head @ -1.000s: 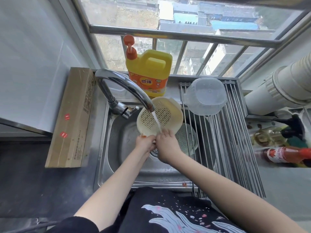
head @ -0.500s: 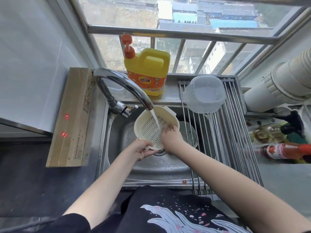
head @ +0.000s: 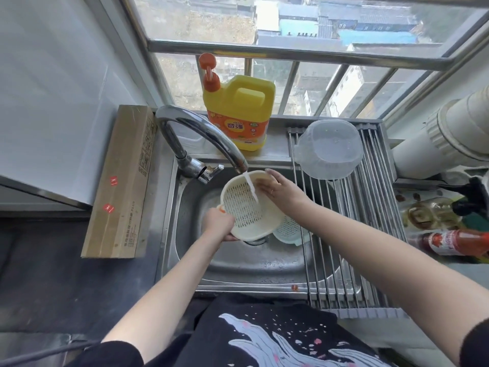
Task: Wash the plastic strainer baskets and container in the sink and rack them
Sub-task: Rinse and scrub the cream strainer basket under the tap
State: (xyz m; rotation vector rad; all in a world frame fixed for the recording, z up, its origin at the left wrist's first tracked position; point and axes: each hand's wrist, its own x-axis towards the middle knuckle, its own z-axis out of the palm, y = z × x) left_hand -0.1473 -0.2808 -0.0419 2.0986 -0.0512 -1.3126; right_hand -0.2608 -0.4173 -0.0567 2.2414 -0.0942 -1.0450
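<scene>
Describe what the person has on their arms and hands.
Both forearms are bare. Black sleeves end near the elbows, one at the left and one at the right. The right hand wears a thin ring on one finger. The left hand shows no jewellery.

I count two strainer baskets, a cream basket [head: 251,207] under the running water and a pale green basket [head: 289,230] lying behind it in the sink [head: 264,266]. I see one clear container [head: 328,149] upside down on the one roll-up rack [head: 370,234], one faucet [head: 201,139], one yellow detergent jug [head: 239,112] and one cardboard box [head: 121,181]. I make out two hands, the left hand [head: 218,223] and the right hand [head: 281,190], and at least two bottles at the right edge, a red-labelled bottle [head: 455,242] and a clear bottle [head: 428,213].
</scene>
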